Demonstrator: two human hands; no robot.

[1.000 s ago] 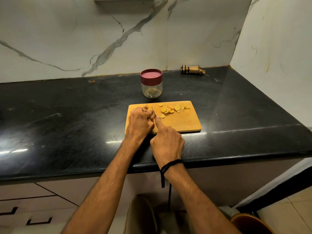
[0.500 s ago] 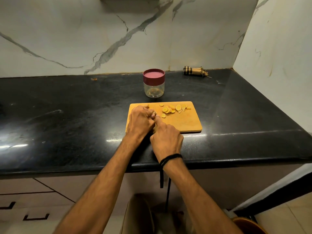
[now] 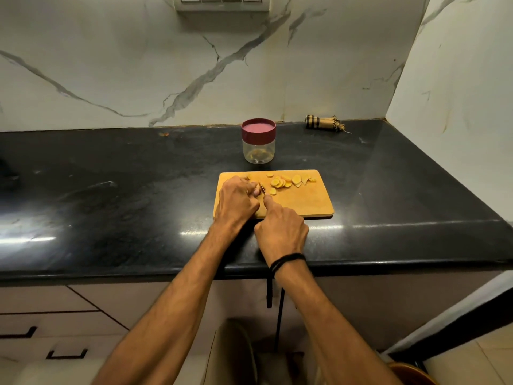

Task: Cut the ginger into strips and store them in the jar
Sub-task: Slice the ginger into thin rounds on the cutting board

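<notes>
Black stone countertop [image 3: 111, 207] runs below a white marble wall [image 3: 111, 65] with grey veins. A wooden cutting board [image 3: 305, 202] lies flat near the counter's front edge.

Ginger slices [image 3: 283, 182], yellow and round, lie in a loose cluster along the far edge of the board, some overlapping; one slice lies apart, nearer the blade.

Left hand [image 3: 236, 201]: rests on the left part of the board, fingers curled under, fingertips tucked just beside the blade. What lies beneath them is hidden, so I cannot tell whether they hold anything.

Right hand [image 3: 281, 232]: closed around the handle of a knife [image 3: 261, 187], index finger stretched forward toward the blade. Only a short length of blade shows, between the two hands. A black wristband [image 3: 286, 259] circles this wrist.

Jar [image 3: 258, 151]: clear, upright, behind the board and apart from it, its maroon lid [image 3: 258, 129] on. A little yellowish matter shows at the bottom.

A rolled checked cloth [image 3: 323, 123] lies against the wall, right of the jar. Drawers [image 3: 41, 329] sit under the counter at left.
</notes>
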